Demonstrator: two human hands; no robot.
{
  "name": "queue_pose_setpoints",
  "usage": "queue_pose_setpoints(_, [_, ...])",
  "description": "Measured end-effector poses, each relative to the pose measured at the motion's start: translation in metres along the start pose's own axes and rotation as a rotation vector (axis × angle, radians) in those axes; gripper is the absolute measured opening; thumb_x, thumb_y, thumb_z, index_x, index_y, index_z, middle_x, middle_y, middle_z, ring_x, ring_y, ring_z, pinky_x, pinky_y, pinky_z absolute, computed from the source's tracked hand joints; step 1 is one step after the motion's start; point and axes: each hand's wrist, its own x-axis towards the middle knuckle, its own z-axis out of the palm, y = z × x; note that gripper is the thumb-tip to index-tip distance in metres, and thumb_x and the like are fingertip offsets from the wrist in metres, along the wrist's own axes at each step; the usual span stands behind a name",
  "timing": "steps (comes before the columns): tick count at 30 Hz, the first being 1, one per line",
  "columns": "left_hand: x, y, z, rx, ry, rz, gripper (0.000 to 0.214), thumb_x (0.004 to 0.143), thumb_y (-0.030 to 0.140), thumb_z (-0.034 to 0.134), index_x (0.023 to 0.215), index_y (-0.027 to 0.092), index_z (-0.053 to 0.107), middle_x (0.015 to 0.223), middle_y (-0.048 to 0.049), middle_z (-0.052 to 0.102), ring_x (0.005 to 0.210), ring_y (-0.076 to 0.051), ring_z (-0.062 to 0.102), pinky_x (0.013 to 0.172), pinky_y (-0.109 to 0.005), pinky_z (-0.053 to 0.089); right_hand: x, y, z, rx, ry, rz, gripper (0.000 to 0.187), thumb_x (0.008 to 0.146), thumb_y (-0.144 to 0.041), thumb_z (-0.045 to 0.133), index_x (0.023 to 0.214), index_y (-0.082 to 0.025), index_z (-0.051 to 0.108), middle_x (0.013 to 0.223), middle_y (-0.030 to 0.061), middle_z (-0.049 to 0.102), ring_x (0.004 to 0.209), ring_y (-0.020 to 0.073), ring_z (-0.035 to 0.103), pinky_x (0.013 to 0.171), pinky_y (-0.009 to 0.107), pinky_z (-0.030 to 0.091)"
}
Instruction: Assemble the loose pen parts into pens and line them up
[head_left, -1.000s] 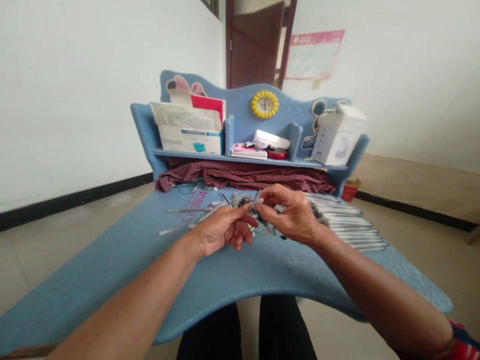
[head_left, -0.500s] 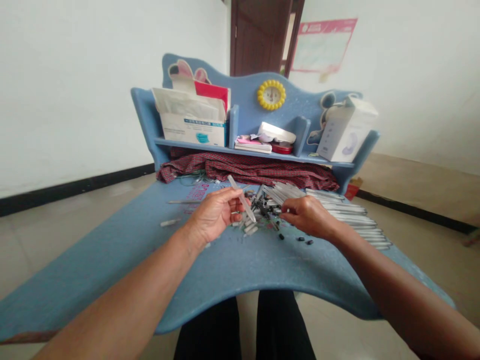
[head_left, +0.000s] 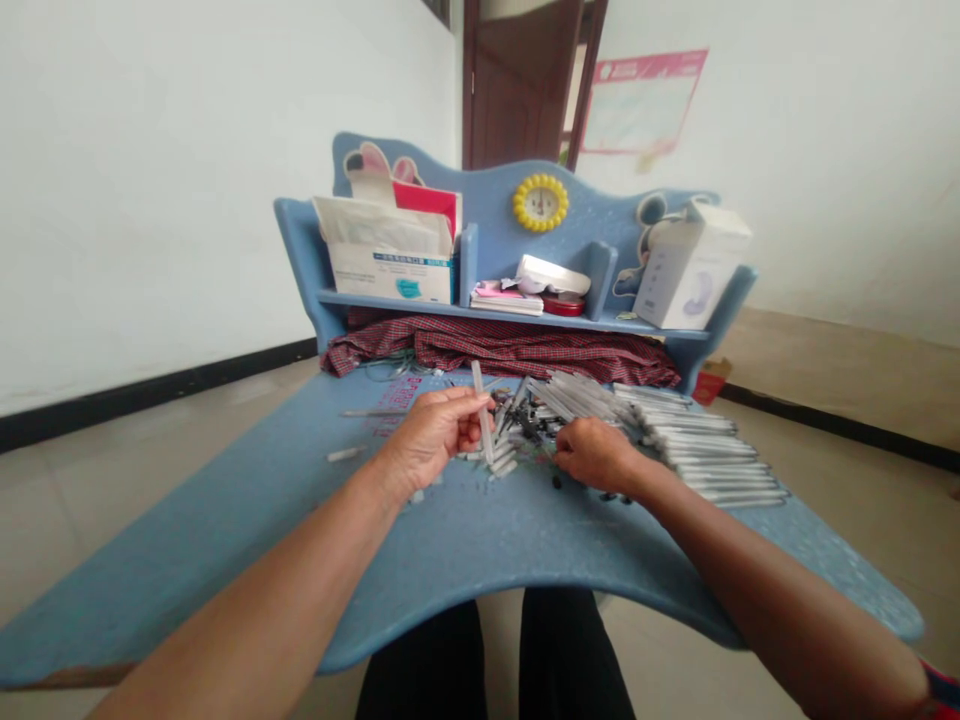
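My left hand [head_left: 431,435] pinches a translucent pen barrel [head_left: 484,432] between thumb and fingers, holding it nearly upright above the desk. To its right, my right hand [head_left: 596,455] is closed, fingertips down at the edge of a heap of small black pen parts [head_left: 534,424]. Whatever those fingertips hold, if anything, is hidden. Short translucent pieces [head_left: 505,466] lie just below the held barrel. Behind the right hand is a bundle of translucent barrels [head_left: 574,392]. Rows of pens with dark tips [head_left: 709,445] are laid out farther right.
The blue desk [head_left: 465,545] has a curved front edge. A checked cloth [head_left: 502,347] lies under the shelf, which bears a mask box [head_left: 394,265], a red round tin [head_left: 562,304] and a white box [head_left: 694,265]. One loose translucent piece [head_left: 346,454] lies at left.
The barrel in my left hand has turned from a slant to nearly upright. My right hand has lowered slightly and shifted left, its fingers closed beside the black parts. The view has tilted a little.
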Motion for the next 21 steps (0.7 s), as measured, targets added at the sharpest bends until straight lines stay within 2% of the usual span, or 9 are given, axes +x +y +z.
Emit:
queue_pose_setpoints(4, [0.000,0.000,-0.001,0.044,0.018,0.020,0.024,0.062,0.029,0.071,0.073,0.009,0.063,0.055,-0.0021,0.058,0.042,-0.007,0.047,0.039,-0.015,0.033,-0.003,0.011,-0.003,0.079,0.071,-0.036,0.019,0.073,-0.019,0.048,0.069,-0.019,0.067,0.071,0.0067,0.069,0.067,0.0183,0.064,0.055,0.024,0.041])
queue_pose_setpoints(8, [0.000,0.000,-0.002,0.113,0.043,0.031,0.027,0.061,0.032,0.071,0.074,0.010,0.064,0.056,-0.0017,0.058,0.043,-0.007,0.047,0.039,-0.016,0.031,-0.013,0.026,-0.018,0.361,0.140,-0.027,0.017,0.073,-0.019,0.047,0.061,-0.018,0.059,0.050,0.0007,0.060,0.046,0.0117,0.054,0.046,0.021,0.037])
queue_pose_setpoints(12, [-0.001,-0.001,-0.003,0.312,0.067,0.090,0.023,0.065,0.035,0.067,0.065,0.013,0.062,0.053,0.0010,0.054,0.043,-0.007,0.042,0.040,-0.017,0.028,-0.030,0.038,-0.035,0.635,0.054,-0.050,0.014,0.076,-0.024,0.048,0.067,-0.016,0.056,0.049,-0.0015,0.058,0.040,0.0093,0.049,0.042,0.020,0.036])
queue_pose_setpoints(15, [-0.001,-0.001,-0.003,0.571,0.103,0.247,0.018,0.070,0.032,0.061,0.067,0.015,0.065,0.054,0.0023,0.054,0.047,-0.009,0.044,0.045,-0.019,0.030,-0.043,0.044,-0.045,0.704,0.021,-0.095,0.016,0.077,-0.027,0.049,0.069,-0.016,0.056,0.053,-0.0015,0.059,0.042,0.0082,0.048,0.042,0.019,0.036])
queue_pose_setpoints(19, [-0.001,0.003,-0.008,1.050,0.184,0.577,0.017,0.076,0.027,0.055,0.069,0.016,0.065,0.064,-0.0003,0.057,0.062,-0.014,0.052,0.060,-0.024,0.038,-0.057,0.050,-0.055,0.696,0.042,-0.138,0.017,0.078,-0.028,0.050,0.068,-0.015,0.056,0.053,-0.0021,0.057,0.044,0.0080,0.048,0.042,0.018,0.035])
queue_pose_setpoints(21, [-0.001,0.005,-0.011,1.266,0.241,0.709,0.017,0.080,0.024,0.051,0.076,0.016,0.065,0.075,-0.0035,0.060,0.072,-0.016,0.055,0.068,-0.026,0.040,-0.062,0.052,-0.058,0.676,0.045,-0.158,0.017,0.079,-0.027,0.050,0.068,-0.016,0.057,0.053,-0.0023,0.056,0.045,0.0078,0.048,0.043,0.018,0.034])
